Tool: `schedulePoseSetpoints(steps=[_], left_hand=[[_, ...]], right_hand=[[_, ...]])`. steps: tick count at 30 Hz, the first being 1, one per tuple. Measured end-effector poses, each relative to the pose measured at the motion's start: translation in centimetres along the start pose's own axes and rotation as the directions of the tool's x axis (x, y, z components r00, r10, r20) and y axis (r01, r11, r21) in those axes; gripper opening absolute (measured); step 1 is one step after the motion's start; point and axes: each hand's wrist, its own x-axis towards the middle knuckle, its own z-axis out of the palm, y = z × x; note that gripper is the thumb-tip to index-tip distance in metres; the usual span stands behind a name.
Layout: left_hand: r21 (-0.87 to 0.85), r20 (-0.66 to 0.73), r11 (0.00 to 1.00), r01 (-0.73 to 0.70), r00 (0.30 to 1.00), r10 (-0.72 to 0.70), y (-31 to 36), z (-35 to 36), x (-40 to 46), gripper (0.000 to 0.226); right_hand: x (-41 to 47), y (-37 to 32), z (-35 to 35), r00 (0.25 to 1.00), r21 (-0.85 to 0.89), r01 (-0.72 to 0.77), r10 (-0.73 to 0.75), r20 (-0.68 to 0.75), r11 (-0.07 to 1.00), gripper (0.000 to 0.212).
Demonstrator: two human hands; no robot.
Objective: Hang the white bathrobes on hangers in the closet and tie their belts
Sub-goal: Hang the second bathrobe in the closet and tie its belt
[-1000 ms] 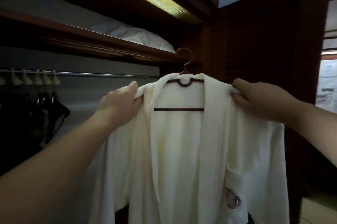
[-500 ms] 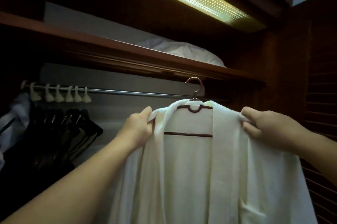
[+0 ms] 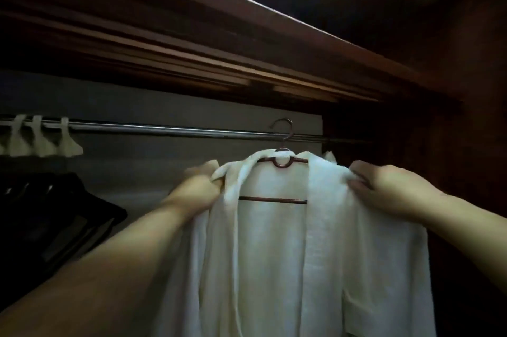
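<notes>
Closet shelf (image 3: 247, 43) runs overhead, rail (image 3: 170, 130) beneath it. Robe (image 3: 274, 254) hangs open-fronted on a hanger (image 3: 281, 163), held up just below the rail toward its right end. Left hand (image 3: 200, 188) grips the robe's left shoulder; right hand (image 3: 384, 188) grips the right shoulder. Hanger hook (image 3: 284, 128) sits level with the rail; can't tell if it's over it. Dark hangers (image 3: 63, 216) hang at left.

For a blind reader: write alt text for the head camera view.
Two hands, left hand and right hand, grip the shoulders of a white bathrobe on a dark hanger, its hook raised at a metal closet rail. Dark empty hangers hang at left, under a wooden shelf.
</notes>
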Motion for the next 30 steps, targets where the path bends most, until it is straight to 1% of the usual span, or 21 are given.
schedulePoseSetpoints(steps=[1,2,3,4,6,8,9,10,12,15,18,21,24,30], left_hand=[[0.041,-0.010,0.999,0.010,1.000,-0.010,-0.4,0.4,1.2,0.028],[0.052,-0.011,0.998,0.024,1.000,-0.023,-0.9,1.0,2.7,0.029],[0.034,0.006,0.999,0.027,1.000,-0.027,-1.2,1.6,4.1,0.037],[0.010,0.025,1.000,0.019,0.999,-0.020,-1.5,2.3,5.4,0.039],[0.050,0.031,0.999,-0.003,1.000,0.002,-2.0,3.6,7.9,0.027],[0.114,0.030,0.993,0.024,0.999,-0.028,-2.4,4.6,9.9,0.031],[0.121,0.033,0.992,0.031,0.999,-0.036,-2.7,5.1,10.7,0.037],[0.110,0.022,0.994,0.023,0.999,-0.026,-3.0,5.7,11.3,0.042],[0.066,0.007,0.998,0.001,1.000,-0.002,-3.6,6.7,12.3,0.037],[0.018,0.025,1.000,-0.001,1.000,0.000,-4.0,8.0,13.6,0.031],[0.004,0.028,1.000,0.008,1.000,-0.008,-4.2,9.1,14.3,0.025],[0.009,0.040,1.000,0.000,0.999,-0.001,-4.5,10.6,15.0,0.026],[0.018,0.053,1.000,0.021,0.998,-0.022,-4.7,12.2,15.5,0.026],[-0.020,0.033,0.999,0.026,0.999,-0.025,-4.4,14.5,16.0,0.032]], right_hand=[[0.9,-0.2,0.2,1.000,0.001,-0.008,0.008,-0.001,1.000,0.027],[2.2,-0.3,0.7,1.000,0.002,-0.020,0.020,0.009,1.000,0.028],[3.3,-0.4,1.2,0.999,0.008,-0.033,0.033,0.028,0.999,0.027],[4.3,-0.4,1.8,0.999,0.022,-0.039,0.038,0.036,0.999,0.026],[5.6,-0.4,3.1,1.000,0.066,-0.029,0.029,0.002,0.997,0.024],[6.6,-0.3,4.3,0.998,0.092,-0.015,0.020,-0.053,0.996,0.017],[7.0,-0.4,4.5,0.998,0.081,-0.024,0.029,-0.058,0.996,0.013],[7.5,-0.5,4.8,0.998,0.078,-0.042,0.046,-0.049,0.996,0.014],[8.7,-0.7,5.4,0.998,0.070,-0.068,0.069,-0.012,0.995,0.023],[9.7,-0.5,6.5,0.996,0.057,-0.088,0.088,0.012,0.994,0.028],[10.1,0.3,7.3,0.996,0.058,-0.087,0.088,-0.010,0.994,0.025],[9.9,0.7,7.9,0.996,0.038,-0.085,0.087,-0.036,0.996,0.031],[9.9,1.1,8.6,0.994,0.069,-0.081,0.086,-0.062,0.994,0.036],[9.9,1.8,10.0,0.992,0.113,-0.093,0.102,-0.075,0.989,0.036]])
